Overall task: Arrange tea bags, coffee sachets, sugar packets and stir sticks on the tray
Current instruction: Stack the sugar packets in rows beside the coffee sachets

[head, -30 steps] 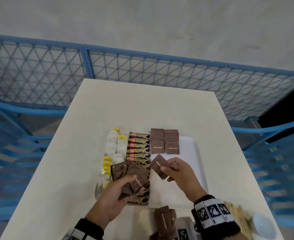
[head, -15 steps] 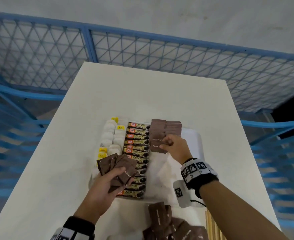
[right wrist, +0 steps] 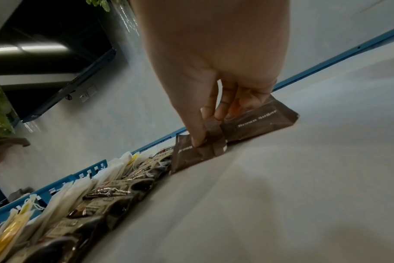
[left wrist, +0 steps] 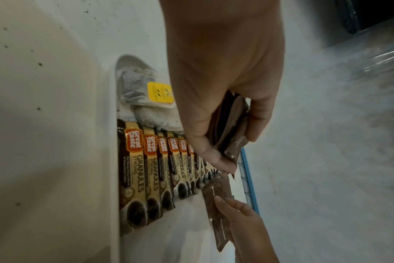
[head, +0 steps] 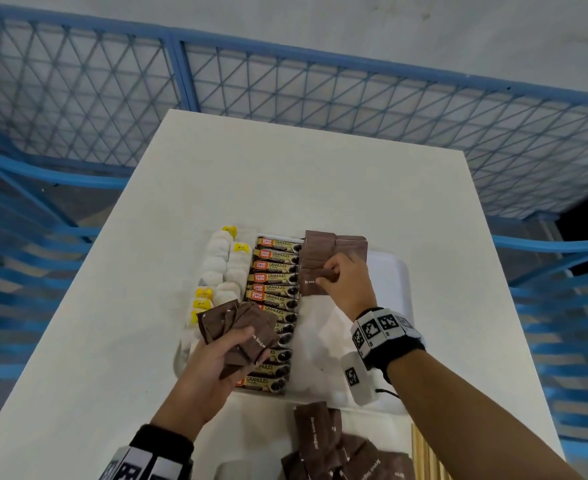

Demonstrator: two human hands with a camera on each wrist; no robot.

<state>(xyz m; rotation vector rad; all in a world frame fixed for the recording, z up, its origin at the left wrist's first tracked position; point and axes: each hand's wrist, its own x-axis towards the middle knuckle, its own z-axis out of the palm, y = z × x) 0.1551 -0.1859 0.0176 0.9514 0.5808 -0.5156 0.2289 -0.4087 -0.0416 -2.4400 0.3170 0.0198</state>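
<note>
While the right hand [head: 346, 284] sets a brown sugar packet [head: 311, 287] down on the tray [head: 394, 282], the head view shows the sugar step of the task in hand. Taking the row of coffee sachets [head: 273, 289] as landmark, the packet lies just to its right, at the near end of the sugar packets already laid [head: 334, 249]. Tea bags [head: 221, 265] sit just left of the sachets. The left hand [head: 216, 365] hovers over the near end of the sachets, fingers curled round a fan of spare sugar packets [head: 237, 327]. More packets lie in a loose pile [head: 334, 448] on the table, nearer than the sachets, with stir sticks [head: 424, 459] beside the pile, not yet on the tray.

From the left wrist, the left hand [left wrist: 223, 89] clamps its bundle [left wrist: 231, 131] between thumb and fingers above the sachets [left wrist: 151, 174], tea bags [left wrist: 144, 96] beyond them.

From the right wrist, the right hand's thumb and fingertips [right wrist: 218, 113] pinch the packet [right wrist: 200, 151], which touches the tray floor just beside the sachets [right wrist: 115, 192].

My judgement: the next move calls for letting go of this packet flat and square against its neighbours, then drawing another from the left hand's bundle without dragging the row crooked.
</note>
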